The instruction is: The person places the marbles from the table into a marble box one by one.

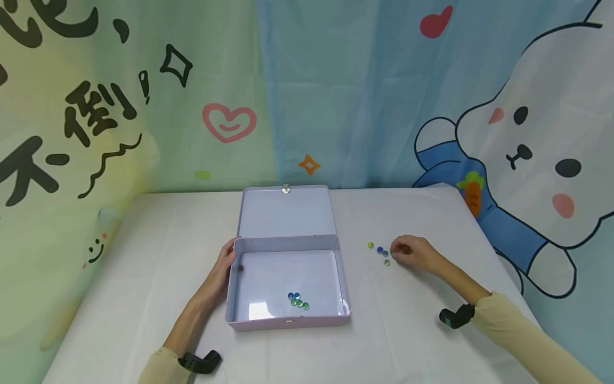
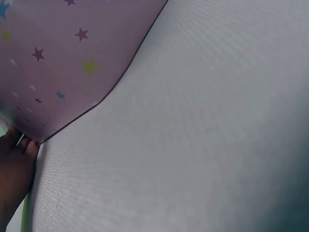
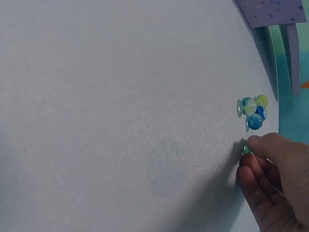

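Note:
A shallow box [image 1: 288, 322], pale inside and pink with stars outside, sits on the table with its hinged lid [image 1: 288, 213] laid back. My left hand [image 1: 223, 272] holds the box by its left wall near the back corner; in the left wrist view its fingertips [image 2: 32, 149] lie against the starred wall. Blue and green glass marbles [image 1: 297, 296] rest in a cluster on the box floor. To the right of the box, my right hand [image 1: 414, 252] pinches a green marble [image 3: 245, 147] between thumb and finger, low over the cloth. Several loose marbles [image 3: 254, 122] lie just beside those fingertips.
White cloth covers the table [image 1: 384, 330]. A printed curtain [image 1: 336, 96] with a cartoon animal hangs behind and around it. Near the box's left inner wall shows a small dark spot [image 1: 241, 268]. Black wrist devices [image 1: 457, 316] are worn at both cuffs.

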A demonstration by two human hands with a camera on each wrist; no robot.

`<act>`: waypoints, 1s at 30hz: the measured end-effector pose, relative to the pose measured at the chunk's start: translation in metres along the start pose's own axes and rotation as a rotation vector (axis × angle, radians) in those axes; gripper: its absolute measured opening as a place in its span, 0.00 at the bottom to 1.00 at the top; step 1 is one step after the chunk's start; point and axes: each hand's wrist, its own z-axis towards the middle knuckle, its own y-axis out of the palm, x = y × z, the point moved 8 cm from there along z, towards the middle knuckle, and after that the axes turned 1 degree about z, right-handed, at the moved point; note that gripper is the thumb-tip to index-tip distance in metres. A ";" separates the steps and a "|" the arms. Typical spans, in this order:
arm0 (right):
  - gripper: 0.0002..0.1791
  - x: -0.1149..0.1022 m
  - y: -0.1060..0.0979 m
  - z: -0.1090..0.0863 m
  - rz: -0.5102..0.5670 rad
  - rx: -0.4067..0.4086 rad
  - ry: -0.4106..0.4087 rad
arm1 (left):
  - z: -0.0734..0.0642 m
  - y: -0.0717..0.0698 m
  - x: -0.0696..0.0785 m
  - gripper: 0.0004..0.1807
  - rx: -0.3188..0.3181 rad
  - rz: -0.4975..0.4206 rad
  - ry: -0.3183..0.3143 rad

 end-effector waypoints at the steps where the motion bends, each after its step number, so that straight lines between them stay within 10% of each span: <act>1: 0.07 0.000 0.000 0.000 -0.001 0.000 0.002 | 0.000 0.000 0.000 0.29 0.000 0.000 0.001; 16: 0.05 -0.016 -0.018 0.010 0.014 0.022 0.012 | -0.001 -0.001 -0.001 0.29 0.001 -0.009 -0.002; 30: 0.06 -0.098 -0.031 0.040 0.190 -0.046 -0.063 | 0.000 -0.001 0.002 0.30 -0.002 0.003 0.008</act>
